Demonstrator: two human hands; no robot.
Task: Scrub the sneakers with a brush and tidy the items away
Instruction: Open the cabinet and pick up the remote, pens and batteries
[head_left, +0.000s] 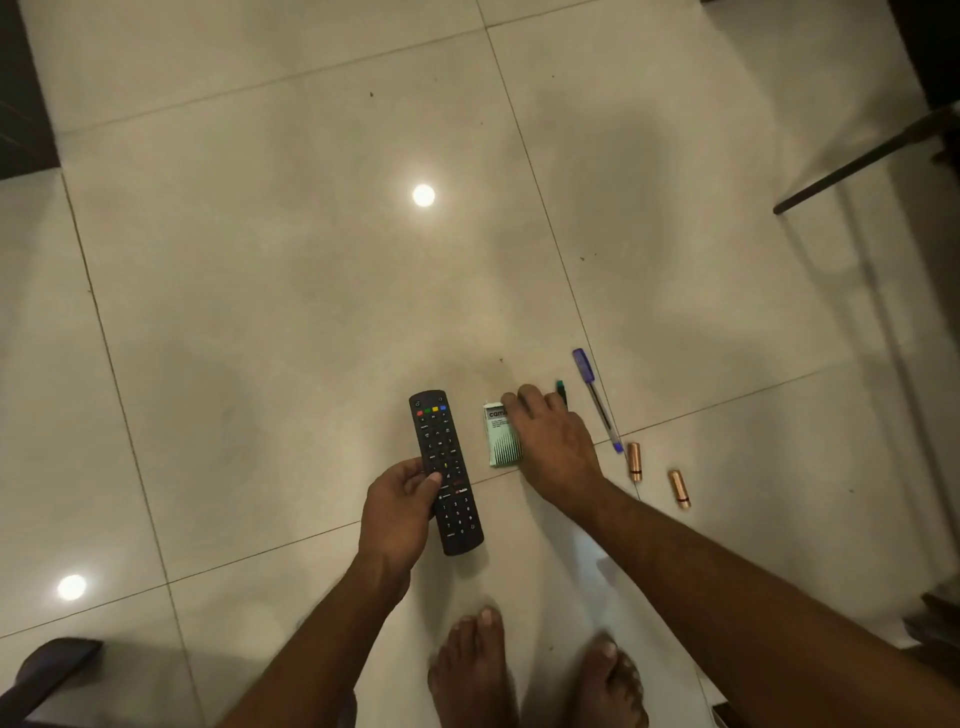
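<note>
**Head view: remote control held and small box touched on a tiled floor**

The head view is directed down at a glossy tiled floor (260, 260), on which two ceiling lights are reflected. A black remote control (448, 470) is gripped by the left hand (400, 512), the thumb laid across the keypad and the fingers curled beneath the casing. The right hand (553, 441) is laid over a small pale-green box (501, 439), the fingers extended and resting on its upper edge; whether the box is actually pinched cannot be told. A green-capped marker (561, 391) is partly hidden just beyond the right fingers. A blue ballpoint pen (597, 400) is seen beside it, and two copper-coloured batteries (634, 461) (679, 489) are laid near the pen's tip, apart from each other. Two bare feet (475, 670) are seen at the lower edge. Sneakers and a brush are not shown in this view. A dark furniture leg (862, 161) is seen at upper right.
</note>
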